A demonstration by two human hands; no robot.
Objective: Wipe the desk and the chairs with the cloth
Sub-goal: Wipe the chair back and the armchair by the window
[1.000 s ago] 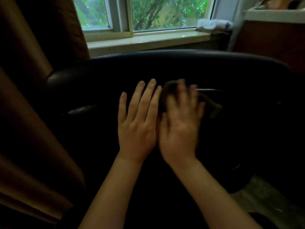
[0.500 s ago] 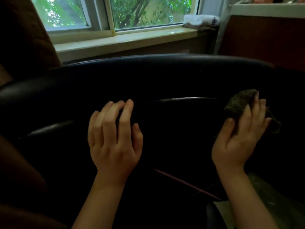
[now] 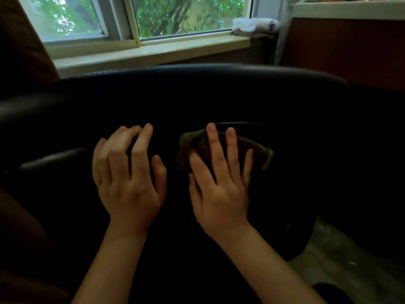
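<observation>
Right hand (image 3: 219, 194) presses cloth (image 3: 260, 152) flat-fingered on the black chair (image 3: 197, 95), left hand (image 3: 129, 183) rests loose and empty; overlapping strokes seem best.

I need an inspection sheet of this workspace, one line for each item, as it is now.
surface: black chair, glossy; dirt cannot be told.
job's things: dark cloth, lying on the chair.
clutter: white towel on the windowsill.
hands: right hand presses the cloth; left hand rests fingertips on the chair, holds nothing.
cables: nothing seen.
surroundings: window, brown curtain on the left.
</observation>
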